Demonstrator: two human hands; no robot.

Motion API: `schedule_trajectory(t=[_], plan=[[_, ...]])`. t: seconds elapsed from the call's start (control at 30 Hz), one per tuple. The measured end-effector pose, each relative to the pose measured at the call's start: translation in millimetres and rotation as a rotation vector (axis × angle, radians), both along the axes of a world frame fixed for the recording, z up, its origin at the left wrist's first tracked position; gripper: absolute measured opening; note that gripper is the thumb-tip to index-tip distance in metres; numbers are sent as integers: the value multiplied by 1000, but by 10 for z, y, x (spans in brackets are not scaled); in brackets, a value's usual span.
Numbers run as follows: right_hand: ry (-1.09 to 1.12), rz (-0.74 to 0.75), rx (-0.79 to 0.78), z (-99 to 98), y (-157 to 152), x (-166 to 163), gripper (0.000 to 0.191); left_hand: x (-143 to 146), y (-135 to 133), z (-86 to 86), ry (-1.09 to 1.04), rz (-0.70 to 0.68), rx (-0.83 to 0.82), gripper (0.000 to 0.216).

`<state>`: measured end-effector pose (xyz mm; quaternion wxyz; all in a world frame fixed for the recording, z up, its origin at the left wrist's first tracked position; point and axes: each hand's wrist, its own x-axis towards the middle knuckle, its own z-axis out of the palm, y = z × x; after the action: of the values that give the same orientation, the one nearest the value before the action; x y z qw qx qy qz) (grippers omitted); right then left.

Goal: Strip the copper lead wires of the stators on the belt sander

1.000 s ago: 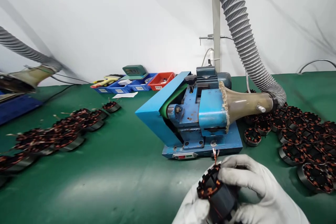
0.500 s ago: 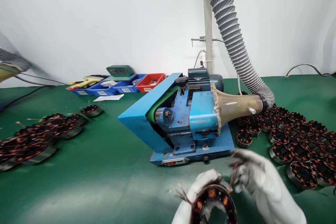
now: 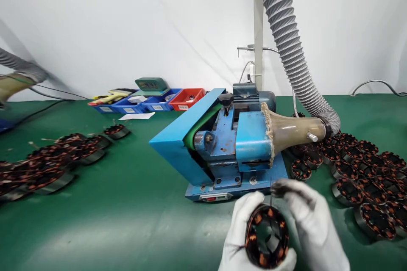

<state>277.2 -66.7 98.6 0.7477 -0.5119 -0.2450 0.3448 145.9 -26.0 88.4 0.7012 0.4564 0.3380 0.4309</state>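
Both my hands wear white gloves at the bottom of the view. My left hand (image 3: 243,233) grips a round motor stator (image 3: 267,237) with copper windings, its open centre facing me. My right hand (image 3: 310,220) pinches the thin wire leads sticking up from the stator's top edge. Just beyond my hands stands a blue belt-sander machine (image 3: 222,144) with a green belt, on the green table (image 3: 133,203).
A grey ribbed extraction hose (image 3: 292,46) with a funnel joins the machine's right side. Several stators lie at the right (image 3: 365,169) and in a row at the left (image 3: 54,165). Blue and red bins (image 3: 159,99) stand by the white back wall.
I turned the stator so its open face points at me and raised it. My right hand came off its body and took the wire leads.
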Motion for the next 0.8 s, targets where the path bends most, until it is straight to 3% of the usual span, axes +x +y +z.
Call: schedule_trajectory(t=[0.07,0.13,0.23,0.57,0.73,0.8], plan=[[-195,26,-93,-88,62,-157,27,116,97,-62,-70,19,-99,50],[-356,-25,-180,-158,165,-258,28,243,230,-136,-122,23,-204,31],[-438,-43,-239,-204,339,-269,24,383,418,-233,-175,42,-320,16],[-459,-35,-265,-86,446,-195,22,460,463,-304,-198,125,-168,38],[-499,-65,-254,-184,283,-339,20,274,383,-295,-236,-72,-421,19],[-512,-115,-244,-229,250,-383,21,177,353,-301,-205,-92,-402,20]])
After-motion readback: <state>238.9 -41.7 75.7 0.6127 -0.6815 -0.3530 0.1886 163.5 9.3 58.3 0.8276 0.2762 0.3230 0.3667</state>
